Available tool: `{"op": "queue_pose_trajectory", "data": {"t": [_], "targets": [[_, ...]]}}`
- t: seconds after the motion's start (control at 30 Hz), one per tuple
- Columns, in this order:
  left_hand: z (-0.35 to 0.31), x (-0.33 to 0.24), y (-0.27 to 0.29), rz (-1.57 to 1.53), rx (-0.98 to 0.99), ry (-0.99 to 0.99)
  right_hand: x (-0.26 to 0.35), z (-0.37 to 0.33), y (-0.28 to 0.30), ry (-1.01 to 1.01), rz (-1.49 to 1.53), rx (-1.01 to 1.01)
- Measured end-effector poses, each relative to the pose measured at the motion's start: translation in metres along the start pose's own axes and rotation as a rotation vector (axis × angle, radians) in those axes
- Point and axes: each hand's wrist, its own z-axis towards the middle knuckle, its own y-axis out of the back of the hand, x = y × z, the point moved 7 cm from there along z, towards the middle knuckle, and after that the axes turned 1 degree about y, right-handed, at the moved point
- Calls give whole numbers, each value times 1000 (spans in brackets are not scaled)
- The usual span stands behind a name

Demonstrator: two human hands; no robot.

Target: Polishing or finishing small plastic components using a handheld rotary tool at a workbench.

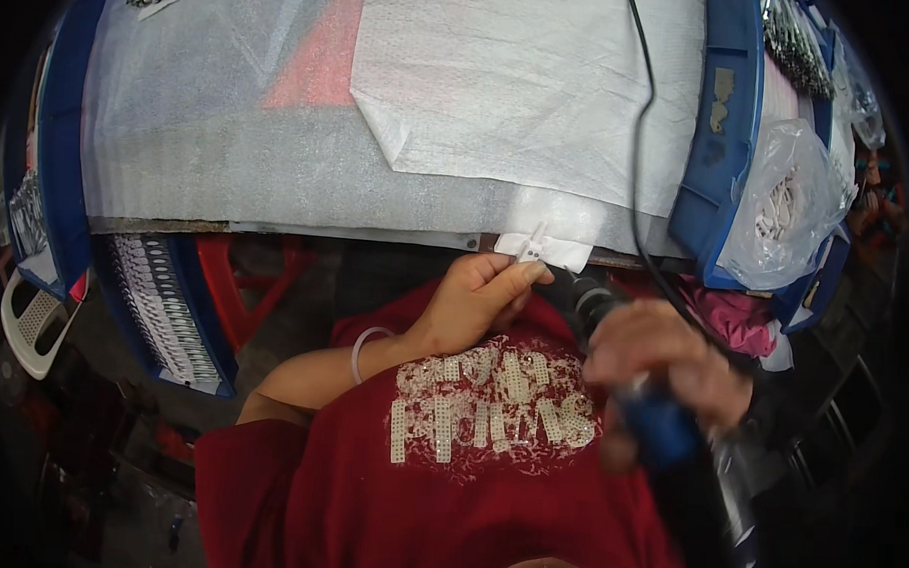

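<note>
Our left hand (pixel 479 305) pinches the small white part (pixel 534 250) at the bench (pixel 278 183) edge; our right hand (pixel 662 359) grips the black-and-blue tool (pixel 668 432). Keep its tip square, part braced.

Two rows of pale, studded block letters (pixel 443 434) are set across the front of the dark red shirt (pixel 367 501), where they are surrounded and partly broken up by pale speckles (pixel 465 468)

There are two hands (pixel 479 297) (pixel 662 356), one handheld tool (pixel 662 429), one black cable (pixel 652 86) and one white wristband (pixel 356 358).
</note>
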Motion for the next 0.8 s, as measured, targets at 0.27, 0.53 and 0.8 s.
{"op": "queue_pose_trajectory", "data": {"t": [0.27, 0.53, 0.8], "targets": [[8, 10, -4, -251, 249, 18, -81, -31, 4, -820, -162, -267], [9, 14, -4, -310, 140, -63, -81, -27, 1, -665, -349, -155], [8, 12, -8, -261, 23, -172, -88, -37, 4, -786, -164, -295]]}}
